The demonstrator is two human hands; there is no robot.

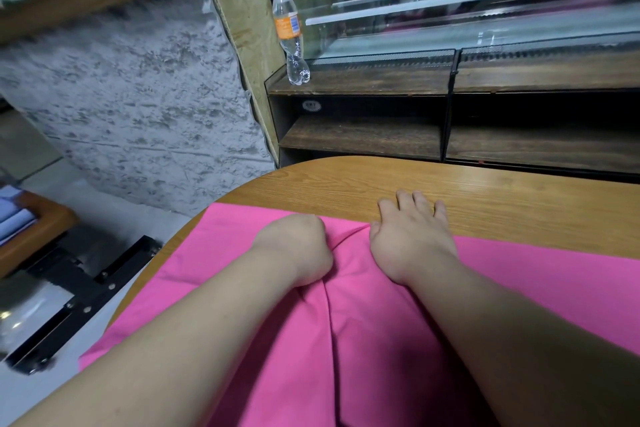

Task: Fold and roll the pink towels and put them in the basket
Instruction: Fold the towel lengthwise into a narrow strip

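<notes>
So far little looks done: the rounded wooden table [485,184] carries one bright pink cloth towel [363,340] spread flat, unrolled, the right hand [412,236] pressing it with fingers splayed, the left hand [294,246] curled, fingers hidden, no basket visible.

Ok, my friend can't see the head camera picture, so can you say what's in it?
Two bare hands press on a pink towel spread over a wooden table: the left hand curled, the right hand flat, fingers reaching onto the wood. Behind, a plastic bottle stands on a dark shelf.
</notes>
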